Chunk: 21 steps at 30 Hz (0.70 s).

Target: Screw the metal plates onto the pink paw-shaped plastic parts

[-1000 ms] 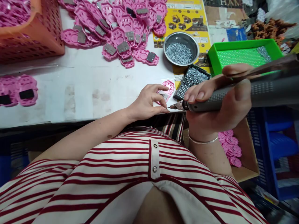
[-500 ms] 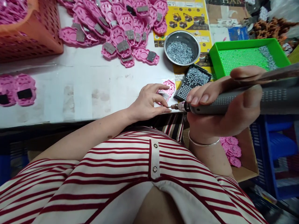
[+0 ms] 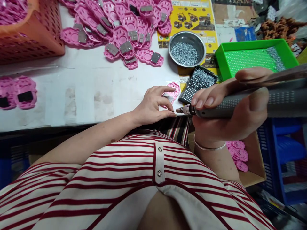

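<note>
My right hand [image 3: 230, 102] is wrapped around a grey electric screwdriver [image 3: 216, 108], held almost level and pointing left. At the tip of its thin bit [image 3: 177, 111], the thumb and index finger of my left hand [image 3: 153, 105] are pinched together. Whatever is between those two fingertips is too small to make out. Another finger of that hand reaches over a pink plastic shell [image 3: 177, 90] with a metal plate [image 3: 168, 96], which lies on the white table near its front edge. My left hand partly covers the shell.
Behind the screwdriver are a black perforated tray [image 3: 188, 90] with screws, a steel bowl [image 3: 204, 52] of screws and a green tray [image 3: 222, 65]. Pink shells [image 3: 122, 40] are heaped at the back, beside an orange basket [image 3: 45, 35]. A carton [image 3: 256, 159] with pink parts sits below right.
Almost nothing differs. Both hands, the screwdriver and the pink shell stay in nearly the same place, with only a tiny shift at the bit tip.
</note>
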Available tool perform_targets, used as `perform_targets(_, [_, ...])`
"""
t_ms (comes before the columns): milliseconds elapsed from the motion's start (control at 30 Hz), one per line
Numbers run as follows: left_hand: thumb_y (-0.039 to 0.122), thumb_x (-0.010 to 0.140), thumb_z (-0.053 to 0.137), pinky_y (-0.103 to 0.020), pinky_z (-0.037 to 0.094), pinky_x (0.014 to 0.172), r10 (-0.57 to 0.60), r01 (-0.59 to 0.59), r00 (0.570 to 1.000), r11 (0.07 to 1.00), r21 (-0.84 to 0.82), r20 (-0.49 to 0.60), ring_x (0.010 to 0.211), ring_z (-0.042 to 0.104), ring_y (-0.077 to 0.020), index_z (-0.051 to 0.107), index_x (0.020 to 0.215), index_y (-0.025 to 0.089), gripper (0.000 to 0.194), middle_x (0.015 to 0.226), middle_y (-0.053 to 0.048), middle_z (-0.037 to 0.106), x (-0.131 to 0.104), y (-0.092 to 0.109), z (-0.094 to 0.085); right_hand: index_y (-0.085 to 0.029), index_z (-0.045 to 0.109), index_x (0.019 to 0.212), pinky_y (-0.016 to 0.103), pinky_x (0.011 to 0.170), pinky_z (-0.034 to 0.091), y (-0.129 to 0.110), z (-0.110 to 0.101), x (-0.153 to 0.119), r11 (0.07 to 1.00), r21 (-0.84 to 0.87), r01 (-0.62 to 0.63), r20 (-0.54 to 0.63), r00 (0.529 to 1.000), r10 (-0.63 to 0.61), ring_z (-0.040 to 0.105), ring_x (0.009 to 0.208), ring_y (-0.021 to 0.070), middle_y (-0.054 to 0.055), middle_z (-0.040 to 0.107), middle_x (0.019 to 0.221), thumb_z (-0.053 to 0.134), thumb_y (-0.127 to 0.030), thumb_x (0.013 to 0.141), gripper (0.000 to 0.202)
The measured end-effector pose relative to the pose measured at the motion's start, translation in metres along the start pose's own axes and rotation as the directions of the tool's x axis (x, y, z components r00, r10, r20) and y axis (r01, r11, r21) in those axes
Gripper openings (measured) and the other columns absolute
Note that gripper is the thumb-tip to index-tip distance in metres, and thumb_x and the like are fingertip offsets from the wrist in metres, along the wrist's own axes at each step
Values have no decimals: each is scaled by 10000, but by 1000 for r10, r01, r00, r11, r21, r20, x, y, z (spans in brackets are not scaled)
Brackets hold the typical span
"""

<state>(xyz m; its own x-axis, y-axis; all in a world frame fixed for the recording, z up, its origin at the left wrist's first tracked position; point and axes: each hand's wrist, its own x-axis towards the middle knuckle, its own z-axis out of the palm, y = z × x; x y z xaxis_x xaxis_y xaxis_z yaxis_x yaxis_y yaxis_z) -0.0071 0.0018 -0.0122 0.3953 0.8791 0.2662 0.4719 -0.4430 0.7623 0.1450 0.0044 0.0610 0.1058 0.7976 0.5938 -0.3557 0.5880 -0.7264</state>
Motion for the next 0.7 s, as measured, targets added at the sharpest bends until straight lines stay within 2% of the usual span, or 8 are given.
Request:
perform_targets(100, [526,673,901,-545,304,1184,-61,54,997,991,126,48,1343,501,-327,777,1074,273,490,1451,-77,599,3,-2,-4,-261,648,957,200,457,490,3,-1,-1,998,-28,48,-12,999,-49,506,442,51,-99,479,547,643,-419,877,177])
perform_targets(167, [569,648,897,-635,192,1219,-115,94,989,973,209,93,1397,438,-365,681,1293,294,734,1520,-95,536,6,-6,-9,-275,638,970,217,446,477,5,-1,-2,996,-58,66,-32,997,-68,491,432,64,-90,451,547,655,-444,880,192])
perform_targets(200, [563,664,885,-665,149,1225,-138,107,983,966,237,119,1421,405,-376,643,1344,309,766,1549,-88,506,7,-8,-12,-287,625,969,228,447,472,6,-1,-2,994,-90,58,-47,997,-62,485,432,72,-88,434,547,658,-453,881,190])
perform_targets(267, [516,727,845,-697,97,1230,-169,122,973,956,268,157,1455,360,-382,646,1334,333,664,1570,-54,485,10,-11,-15,-303,596,962,246,467,467,9,-1,-3,988,-148,37,-81,996,-49,482,442,85,-83,406,551,659,-459,883,187])
perform_targets(367, [475,761,821,-714,70,1235,-177,126,971,951,282,163,1456,359,-389,715,1197,310,479,1516,-27,543,13,-9,-12,-286,604,982,239,459,444,18,-2,-3,985,-141,100,-100,988,-114,463,436,77,-81,392,556,664,-442,880,196])
perform_targets(467, [484,716,857,-695,79,1252,-174,133,977,950,282,125,1405,415,-386,724,1111,260,473,1433,-62,601,13,-1,-3,-288,615,1004,227,415,403,31,-5,-5,974,-175,141,-90,983,-158,388,396,55,-87,375,559,679,-503,856,268])
perform_targets(533, [484,702,868,-691,94,1253,-190,156,978,945,289,91,1366,447,-385,718,1092,244,482,1398,-80,613,12,4,3,-313,588,1018,234,412,392,38,-8,-8,968,-223,112,-65,989,-130,353,389,56,-87,363,566,669,-555,844,309])
perform_targets(700, [488,708,864,-698,122,1240,-216,191,975,937,293,57,1329,472,-384,705,1042,242,444,1371,-79,623,11,7,8,-346,547,1069,265,461,415,46,-12,-13,974,-216,74,-40,996,-85,413,431,80,-72,434,632,635,-560,855,315])
